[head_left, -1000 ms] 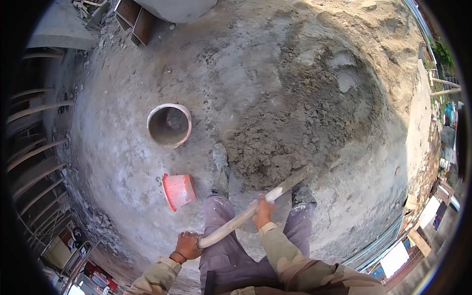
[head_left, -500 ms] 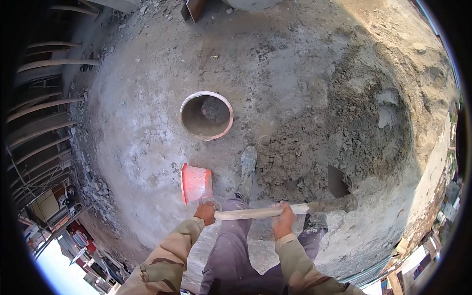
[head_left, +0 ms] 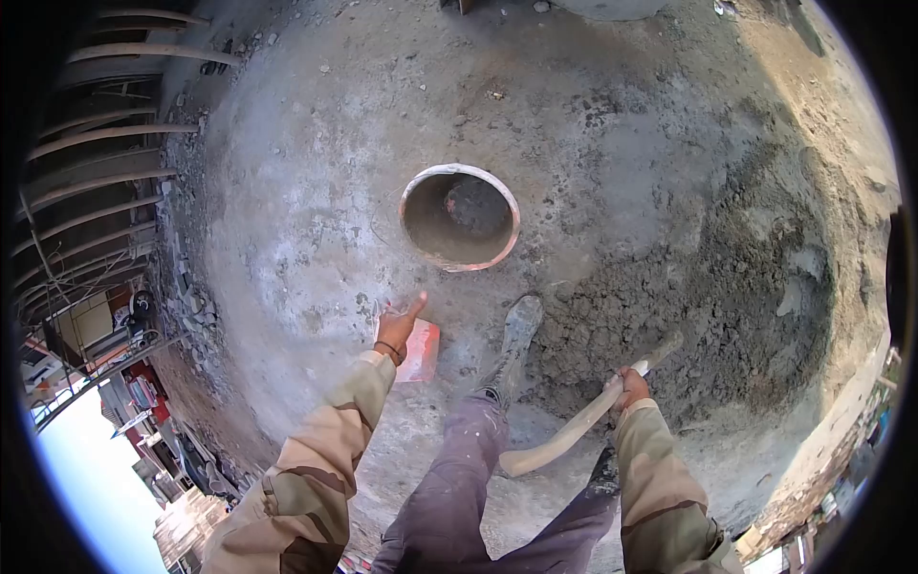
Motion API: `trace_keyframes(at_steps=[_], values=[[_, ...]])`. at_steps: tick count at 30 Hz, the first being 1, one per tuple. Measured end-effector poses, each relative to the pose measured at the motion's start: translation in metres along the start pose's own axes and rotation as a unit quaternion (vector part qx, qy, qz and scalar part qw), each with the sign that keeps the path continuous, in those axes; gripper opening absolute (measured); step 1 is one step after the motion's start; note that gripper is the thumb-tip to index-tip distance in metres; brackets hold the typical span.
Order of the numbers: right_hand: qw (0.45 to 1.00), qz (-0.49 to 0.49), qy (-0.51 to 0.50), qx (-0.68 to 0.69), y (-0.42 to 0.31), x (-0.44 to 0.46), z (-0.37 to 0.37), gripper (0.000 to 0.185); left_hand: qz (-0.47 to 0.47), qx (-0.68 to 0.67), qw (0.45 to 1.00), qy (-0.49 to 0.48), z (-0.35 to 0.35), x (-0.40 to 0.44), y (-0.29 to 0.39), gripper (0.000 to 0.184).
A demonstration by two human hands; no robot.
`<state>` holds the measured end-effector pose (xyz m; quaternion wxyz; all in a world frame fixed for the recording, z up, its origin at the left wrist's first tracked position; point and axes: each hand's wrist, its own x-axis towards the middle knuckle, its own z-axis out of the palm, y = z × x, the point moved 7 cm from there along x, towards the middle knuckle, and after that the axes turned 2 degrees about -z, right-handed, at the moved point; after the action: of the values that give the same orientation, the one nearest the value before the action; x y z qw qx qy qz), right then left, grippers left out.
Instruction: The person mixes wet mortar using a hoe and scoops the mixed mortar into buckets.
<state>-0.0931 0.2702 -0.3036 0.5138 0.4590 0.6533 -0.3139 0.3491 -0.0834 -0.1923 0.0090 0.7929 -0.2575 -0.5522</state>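
My right hand (head_left: pixel 629 387) is wrapped around the pale wooden handle of a hoe (head_left: pixel 564 440). The handle slants from between my legs up to the right, and its dirt-caked far end lies over a pile of wet mortar (head_left: pixel 660 306). The hoe's blade cannot be made out. My left hand (head_left: pixel 400 327) is stretched out with its thumb apart, at a red bucket (head_left: pixel 421 352) that lies tipped on its side. The hand hides part of the bucket, and I cannot tell whether the fingers touch it.
Ahead, a round bucket (head_left: pixel 459 260) with a pale rim stands upright with grey material at its bottom. My boot (head_left: pixel 519 330) is beside the mortar. Rubble (head_left: pixel 196 292) and curved poles (head_left: pixel 105 182) line the left; a sandy bank (head_left: pixel 851 182) rises at the right.
My left hand has let go of the hoe handle and moved forward to the red bucket. The hoe has swung, its handle end dropping toward me, with my right hand still on it.
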Motion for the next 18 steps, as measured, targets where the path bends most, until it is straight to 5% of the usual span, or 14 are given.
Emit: trace_keyframes(at_steps=[3, 5, 9, 11, 12, 18], values=[[1.0, 0.009, -0.004, 0.029, 0.006, 0.006, -0.002, 0.012, -0.013, -0.047, 0.993, 0.106, -0.074, 0.1, 0.037, 0.111], [1.0, 0.017, -0.018, -0.003, 0.011, 0.016, 0.001, 0.011, 0.018, -0.164, 0.985, 0.054, -0.067, 0.139, 0.051, 0.1], [1.0, 0.008, 0.003, 0.003, 0.007, 0.0, 0.007, 0.013, 0.07, -0.221, 0.971, -0.056, 0.007, 0.177, 0.056, 0.069], [1.0, 0.008, 0.015, -0.008, 0.008, -0.005, 0.008, 0.013, -0.026, -0.001, 1.0, -0.014, 0.028, 0.201, 0.03, 0.04], [1.0, 0.007, 0.022, 0.0, 0.008, -0.008, 0.01, 0.013, -0.002, 0.029, 0.999, 0.023, 0.047, 0.185, 0.039, 0.025], [0.999, -0.008, 0.012, 0.048, 0.01, -0.008, 0.013, 0.013, 0.029, -0.22, 0.972, -0.076, 0.196, 0.109, 0.067, 0.028]])
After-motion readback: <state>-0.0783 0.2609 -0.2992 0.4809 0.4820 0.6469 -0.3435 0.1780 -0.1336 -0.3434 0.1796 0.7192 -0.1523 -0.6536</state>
